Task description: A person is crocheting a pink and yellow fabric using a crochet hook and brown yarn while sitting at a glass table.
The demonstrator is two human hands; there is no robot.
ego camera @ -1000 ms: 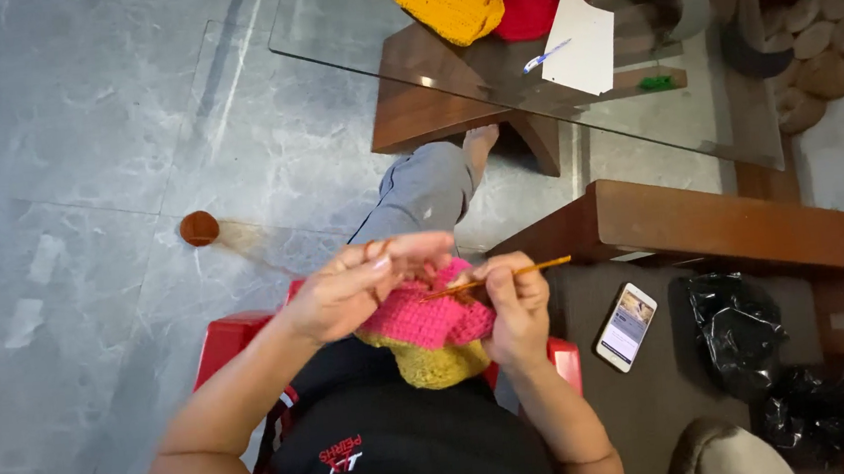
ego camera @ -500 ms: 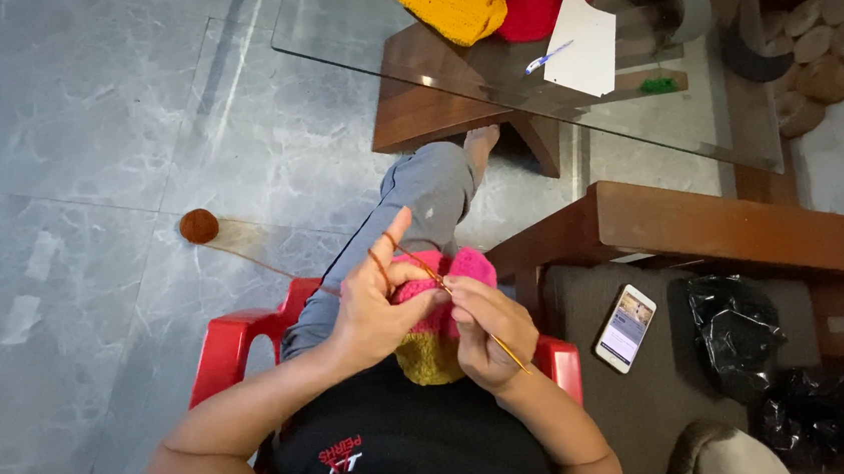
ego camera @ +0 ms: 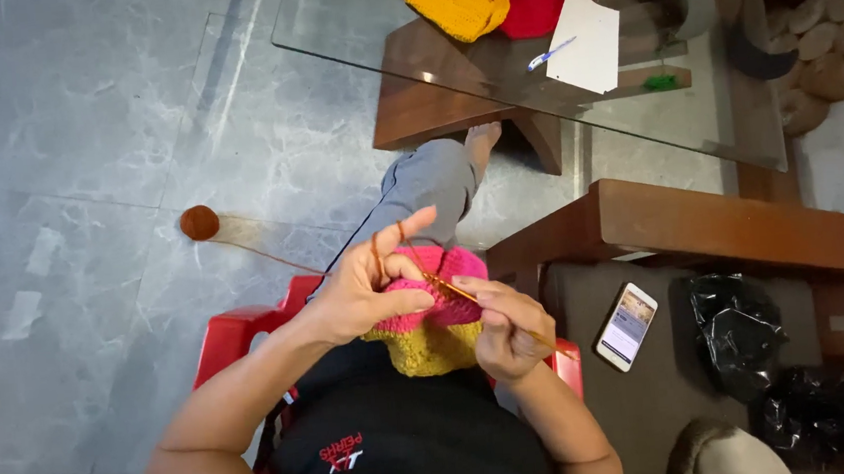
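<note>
At frame centre, your left hand (ego camera: 371, 291) pinches the pink-and-yellow crochet piece (ego camera: 429, 322) with yarn looped over its fingers; your right hand (ego camera: 509, 325) grips the crochet hook (ego camera: 451, 290), its tip in the pink edge.

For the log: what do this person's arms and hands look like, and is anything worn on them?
Both arms are bare from the upper arm down: no sleeves reach the forearms, and no gloves. The left hand and right hand show no ring, watch or bracelet that I can make out. The black top has a small red printed mark on the chest.
</note>
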